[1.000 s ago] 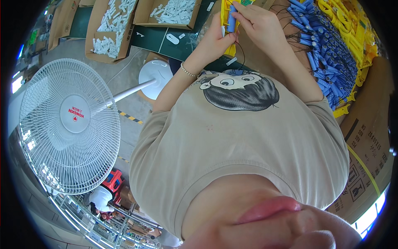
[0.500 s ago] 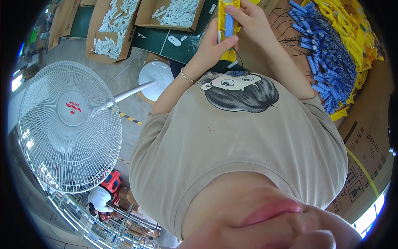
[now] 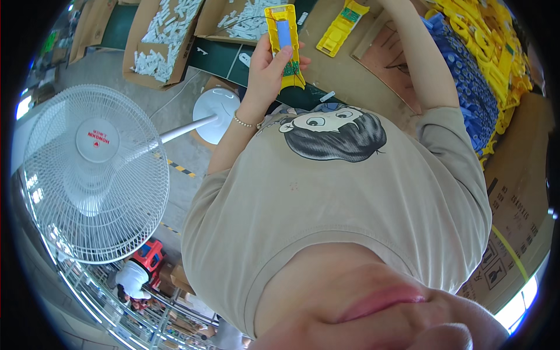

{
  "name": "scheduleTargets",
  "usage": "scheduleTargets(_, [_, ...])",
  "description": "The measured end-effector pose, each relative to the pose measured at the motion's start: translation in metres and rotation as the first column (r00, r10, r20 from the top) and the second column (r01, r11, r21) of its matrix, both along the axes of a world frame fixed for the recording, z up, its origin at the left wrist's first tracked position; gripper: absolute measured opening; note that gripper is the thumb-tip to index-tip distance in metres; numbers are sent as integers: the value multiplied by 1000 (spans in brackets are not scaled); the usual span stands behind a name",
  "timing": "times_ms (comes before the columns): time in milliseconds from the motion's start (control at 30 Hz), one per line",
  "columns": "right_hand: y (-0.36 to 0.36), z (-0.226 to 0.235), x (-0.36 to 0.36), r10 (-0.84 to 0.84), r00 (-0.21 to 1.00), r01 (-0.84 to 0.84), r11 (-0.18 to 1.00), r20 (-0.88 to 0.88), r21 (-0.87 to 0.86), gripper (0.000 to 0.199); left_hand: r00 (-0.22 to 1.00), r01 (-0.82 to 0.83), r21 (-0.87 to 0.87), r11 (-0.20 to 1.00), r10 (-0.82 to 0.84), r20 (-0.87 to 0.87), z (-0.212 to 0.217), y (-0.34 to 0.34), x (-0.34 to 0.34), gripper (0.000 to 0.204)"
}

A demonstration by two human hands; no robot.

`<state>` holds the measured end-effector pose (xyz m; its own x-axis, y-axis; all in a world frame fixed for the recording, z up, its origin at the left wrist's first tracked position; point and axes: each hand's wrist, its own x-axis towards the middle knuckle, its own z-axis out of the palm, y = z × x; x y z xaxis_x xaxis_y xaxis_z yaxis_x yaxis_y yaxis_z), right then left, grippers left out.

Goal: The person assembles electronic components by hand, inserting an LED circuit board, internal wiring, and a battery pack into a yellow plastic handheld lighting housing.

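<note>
My left hand (image 3: 269, 71) is closed round a yellow plastic housing (image 3: 272, 13), its thumb lying along the open inner side. In the housing sit a blue cylindrical battery (image 3: 283, 34) and a green circuit board, with thin dark wires running out. My right arm (image 3: 424, 61) stretches forward to the top edge, where my right hand (image 3: 399, 6) is mostly cut off and its fingers cannot be seen. To the left of that hand a second yellow housing (image 3: 335, 39) with a green board lies on the cardboard. A small white piece (image 3: 328, 96) lies near my shirt.
Cardboard boxes of small white parts (image 3: 153, 65) stand at the far left. On the right are heaped blue wired batteries (image 3: 471, 96) and yellow housings (image 3: 487, 38), beside a large carton (image 3: 519, 169). A white fan (image 3: 96, 169) stands left; another person (image 3: 133, 279) is in the background.
My right hand has let go of the yellow housing and reached forward to the top edge. My left hand has moved left and lower with the housing. The second housing now shows on the cardboard.
</note>
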<state>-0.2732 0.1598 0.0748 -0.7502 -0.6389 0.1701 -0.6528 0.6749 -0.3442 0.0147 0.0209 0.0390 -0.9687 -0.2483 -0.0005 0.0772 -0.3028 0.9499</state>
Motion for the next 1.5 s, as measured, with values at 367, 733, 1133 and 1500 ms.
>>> scheduleTargets(367, [-172, -29, 35, 550, 825, -522, 829, -127, 202, 15, 977, -205, 78, 976, 200, 76, -2, -10, 42, 30])
scheduleTargets(733, [-132, -4, 44, 833, 491, -857, 408, -255, -315, 15, 871, -491, -40, 871, 489, -33, 2, -14, 55, 28])
scheduleTargets(1133, [-171, 59, 80, 447, 893, -420, 786, -53, -453, 23, 890, -456, -20, 890, 456, 8, 1, -28, 39, 28])
scheduleTargets(1500, [-180, -36, 86, 734, 638, -765, 570, 232, 300, 27, 809, -581, 5, 814, 576, 116, -15, -33, 72, 30])
